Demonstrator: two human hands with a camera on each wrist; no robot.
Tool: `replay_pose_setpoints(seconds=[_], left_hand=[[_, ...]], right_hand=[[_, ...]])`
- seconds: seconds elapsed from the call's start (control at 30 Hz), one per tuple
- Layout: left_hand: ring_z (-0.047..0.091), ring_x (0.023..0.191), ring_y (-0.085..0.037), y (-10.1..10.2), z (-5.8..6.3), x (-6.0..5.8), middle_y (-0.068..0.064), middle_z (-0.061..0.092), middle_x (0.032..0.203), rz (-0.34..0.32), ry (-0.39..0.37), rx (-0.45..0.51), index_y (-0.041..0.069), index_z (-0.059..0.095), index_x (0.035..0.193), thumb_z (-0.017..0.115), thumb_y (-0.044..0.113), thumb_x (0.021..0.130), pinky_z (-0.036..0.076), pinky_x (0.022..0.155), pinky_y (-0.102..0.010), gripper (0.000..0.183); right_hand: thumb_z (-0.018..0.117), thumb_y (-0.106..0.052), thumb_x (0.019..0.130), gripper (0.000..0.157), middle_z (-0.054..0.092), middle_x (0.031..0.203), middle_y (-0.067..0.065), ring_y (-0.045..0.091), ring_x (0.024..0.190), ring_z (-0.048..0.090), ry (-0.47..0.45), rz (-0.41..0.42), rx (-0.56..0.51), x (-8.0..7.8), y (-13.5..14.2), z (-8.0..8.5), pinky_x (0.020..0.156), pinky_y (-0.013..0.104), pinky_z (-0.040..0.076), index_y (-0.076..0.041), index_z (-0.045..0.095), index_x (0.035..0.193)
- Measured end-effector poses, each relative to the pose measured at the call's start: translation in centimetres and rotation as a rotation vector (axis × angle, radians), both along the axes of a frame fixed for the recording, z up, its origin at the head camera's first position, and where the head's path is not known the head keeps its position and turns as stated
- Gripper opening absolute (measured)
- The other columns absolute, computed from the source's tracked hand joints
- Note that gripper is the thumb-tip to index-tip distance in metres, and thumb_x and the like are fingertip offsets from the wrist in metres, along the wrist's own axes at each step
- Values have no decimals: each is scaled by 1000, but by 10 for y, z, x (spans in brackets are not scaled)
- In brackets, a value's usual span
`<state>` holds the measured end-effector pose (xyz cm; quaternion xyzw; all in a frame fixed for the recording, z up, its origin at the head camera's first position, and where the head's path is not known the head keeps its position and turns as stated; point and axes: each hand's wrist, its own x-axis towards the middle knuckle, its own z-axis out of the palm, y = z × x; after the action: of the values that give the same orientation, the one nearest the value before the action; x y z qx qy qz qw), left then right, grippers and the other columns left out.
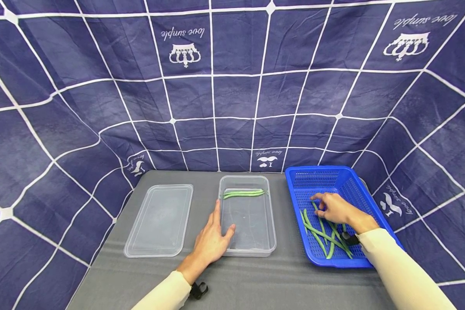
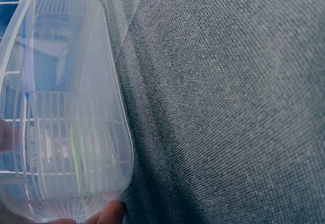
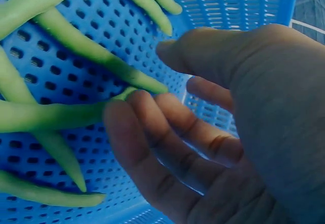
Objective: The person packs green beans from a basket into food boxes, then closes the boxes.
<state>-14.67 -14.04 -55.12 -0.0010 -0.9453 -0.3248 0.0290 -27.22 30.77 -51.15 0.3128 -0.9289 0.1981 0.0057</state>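
Note:
My left hand (image 1: 211,241) rests at the left side of a clear plastic container (image 1: 252,224), its fingers stretched along the outer wall and its thumb over the rim. Some fingertips (image 2: 112,213) show against the container in the left wrist view. Near its far end lie a few green beans (image 1: 243,194) side by side. My right hand (image 1: 333,209) is inside a blue perforated basket (image 1: 296,211). Thumb and fingers are apart, with the fingertips at the end of a green bean (image 3: 66,116); whether they touch it is hard to tell.
Several more green beans (image 1: 317,232) lie crossed in the basket. A translucent flat lid (image 1: 159,221) lies on the grey cloth (image 1: 263,284) left of the container. A blue curtain with white lines (image 1: 232,99) hangs behind and at both sides.

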Motion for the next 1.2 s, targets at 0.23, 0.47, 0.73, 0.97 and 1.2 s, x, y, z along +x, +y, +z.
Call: replay_pose_setpoints(seconds=[0.23,0.47,0.73,0.97,1.2], left_hand=[[75,137,-54,0,0,1,-18,55,178,-5,5,-1,20,13,189,71,50,111,64,99,-70,102],[74,138,-53,0,1,1,-18,56,177,-3,7,0,20,14,189,72,48,111,63,100,-70,102],[74,138,-54,0,0,1,-17,55,178,-2,4,1,20,14,189,72,48,111,63,99,-70,102],[74,139,-53,0,1,1,-18,55,178,-7,6,2,18,14,189,72,48,111,63,100,-70,102],[74,138,-54,0,2,1,-19,55,178,-10,6,1,17,15,189,72,48,111,64,99,-70,102]], right_hand=[[98,-13,86,57,68,80,-7,2,72,56,-106,2,17,3,5,-8,71,34,53,6,76,135],[103,-10,80,67,69,86,-1,5,77,56,-190,-37,94,8,-10,1,78,35,54,3,75,140],[104,-8,77,69,69,88,-2,8,80,59,-193,-7,108,7,-16,-1,80,37,55,2,75,140],[102,-7,78,69,69,89,-2,7,80,59,-209,-3,107,7,-16,0,79,34,53,2,75,140],[100,-2,80,68,70,90,0,6,75,63,-231,-8,89,7,-17,2,73,28,55,3,74,142]])
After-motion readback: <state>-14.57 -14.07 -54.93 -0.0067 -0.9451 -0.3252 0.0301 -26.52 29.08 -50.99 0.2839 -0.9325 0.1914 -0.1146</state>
